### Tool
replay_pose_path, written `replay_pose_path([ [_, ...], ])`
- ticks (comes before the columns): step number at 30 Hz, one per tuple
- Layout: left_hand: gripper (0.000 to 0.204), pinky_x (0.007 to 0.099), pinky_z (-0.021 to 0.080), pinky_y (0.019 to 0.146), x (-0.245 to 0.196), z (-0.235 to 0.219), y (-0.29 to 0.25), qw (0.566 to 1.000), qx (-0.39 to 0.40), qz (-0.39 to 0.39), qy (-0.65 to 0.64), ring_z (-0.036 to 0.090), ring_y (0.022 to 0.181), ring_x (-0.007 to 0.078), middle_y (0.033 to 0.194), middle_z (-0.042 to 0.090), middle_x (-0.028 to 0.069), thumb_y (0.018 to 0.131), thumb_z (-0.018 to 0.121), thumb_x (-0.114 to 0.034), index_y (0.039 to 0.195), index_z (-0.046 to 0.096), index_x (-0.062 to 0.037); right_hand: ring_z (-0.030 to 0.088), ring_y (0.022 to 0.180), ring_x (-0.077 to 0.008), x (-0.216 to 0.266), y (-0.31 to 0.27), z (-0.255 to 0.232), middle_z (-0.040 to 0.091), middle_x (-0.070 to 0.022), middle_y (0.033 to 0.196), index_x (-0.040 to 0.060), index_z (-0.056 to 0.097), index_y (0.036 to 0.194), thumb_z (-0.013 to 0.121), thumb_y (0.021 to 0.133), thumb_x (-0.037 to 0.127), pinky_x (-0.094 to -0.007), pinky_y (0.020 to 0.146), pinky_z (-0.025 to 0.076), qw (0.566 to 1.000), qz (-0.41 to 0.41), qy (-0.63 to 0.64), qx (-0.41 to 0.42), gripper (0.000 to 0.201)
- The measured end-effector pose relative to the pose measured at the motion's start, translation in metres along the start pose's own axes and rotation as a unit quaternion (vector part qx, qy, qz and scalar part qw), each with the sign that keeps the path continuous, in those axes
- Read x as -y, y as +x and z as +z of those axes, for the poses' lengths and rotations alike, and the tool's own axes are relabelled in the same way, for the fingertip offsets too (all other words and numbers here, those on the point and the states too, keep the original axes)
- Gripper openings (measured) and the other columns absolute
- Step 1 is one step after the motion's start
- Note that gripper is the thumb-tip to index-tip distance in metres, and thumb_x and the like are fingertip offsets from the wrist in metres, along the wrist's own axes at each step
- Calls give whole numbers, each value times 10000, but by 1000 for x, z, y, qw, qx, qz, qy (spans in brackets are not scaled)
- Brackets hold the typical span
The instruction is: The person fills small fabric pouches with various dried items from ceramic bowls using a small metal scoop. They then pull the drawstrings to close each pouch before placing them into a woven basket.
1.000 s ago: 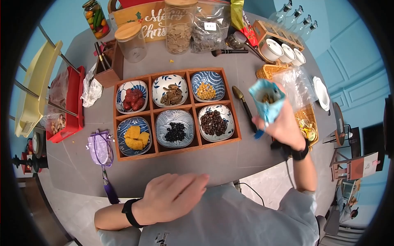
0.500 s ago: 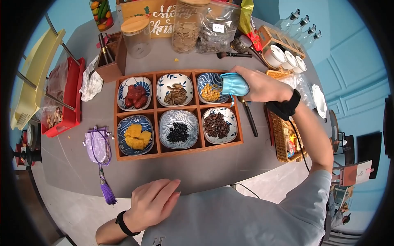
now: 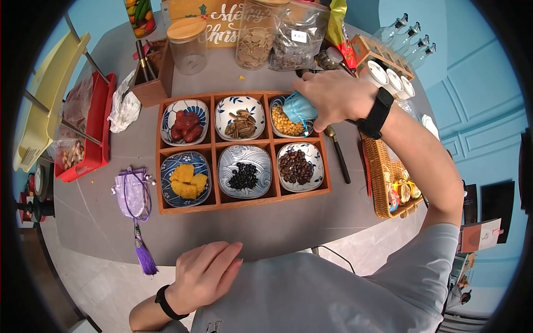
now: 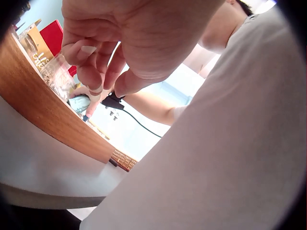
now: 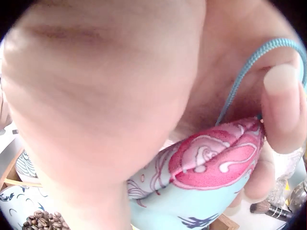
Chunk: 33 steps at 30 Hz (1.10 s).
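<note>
Right hand [image 3: 333, 97] grasped the blue pouch [image 3: 298, 108], tipped over the corn bowl [image 3: 283, 121] in the wooden tray's [image 3: 244, 204] far right compartment. Left hand [image 3: 208, 272] lay relaxed, holding nothing, near the tray.

wooden tray [image 3: 242, 205]: 1, six compartments | patterned bowls [image 3: 245, 172]: 6 | drawstring pouches: 2, blue [image 3: 300, 107] and purple [image 3: 131, 195] | lidded glass jars [image 3: 187, 38]: 3 | white cups [image 3: 389, 74]: 3 | wicker baskets [image 3: 383, 183]: 2 | glass bottles [image 3: 403, 33]: 4 | hands: 2
</note>
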State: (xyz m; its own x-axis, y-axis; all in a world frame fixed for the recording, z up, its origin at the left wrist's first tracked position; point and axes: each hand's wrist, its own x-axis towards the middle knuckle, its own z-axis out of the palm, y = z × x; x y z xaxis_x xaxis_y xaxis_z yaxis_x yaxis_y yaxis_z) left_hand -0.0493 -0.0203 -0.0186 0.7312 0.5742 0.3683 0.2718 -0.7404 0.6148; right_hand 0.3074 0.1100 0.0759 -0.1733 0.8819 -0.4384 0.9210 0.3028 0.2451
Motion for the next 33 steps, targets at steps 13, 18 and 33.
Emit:
replay_pose_path([
  [13, 348, 346, 547, 565, -2, -2, -1, 1000, 3, 1, -3, 679, 672, 270, 934, 675, 116, 735, 798, 7, 1070, 705, 4, 729, 953, -369, 15, 8, -11, 741, -181, 929, -19, 697, 1029, 798, 711, 84, -459, 794, 596, 997, 35, -70, 2, 349],
  [18, 342, 343, 547, 564, -2, -3, -2, 1000, 3, 1, -3, 679, 670, 267, 933, 677, 114, 737, 797, 7, 1066, 705, 3, 714, 979, -374, 14, 4, -16, 734, -179, 952, -8, 663, 1114, 858, 696, 140, -488, 809, 579, 996, 52, -58, 30, 484],
  [33, 334, 348, 543, 570, -3, 1, 6, 1000, 2, 8, -17, 679, 669, 272, 927, 691, 111, 750, 796, -8, 1074, 714, -20, 605, 1080, -157, -27, -69, 32, 638, -56, 1151, 40, 549, 1288, 850, 746, 88, -310, 955, 488, 866, -18, 456, -206, 622],
])
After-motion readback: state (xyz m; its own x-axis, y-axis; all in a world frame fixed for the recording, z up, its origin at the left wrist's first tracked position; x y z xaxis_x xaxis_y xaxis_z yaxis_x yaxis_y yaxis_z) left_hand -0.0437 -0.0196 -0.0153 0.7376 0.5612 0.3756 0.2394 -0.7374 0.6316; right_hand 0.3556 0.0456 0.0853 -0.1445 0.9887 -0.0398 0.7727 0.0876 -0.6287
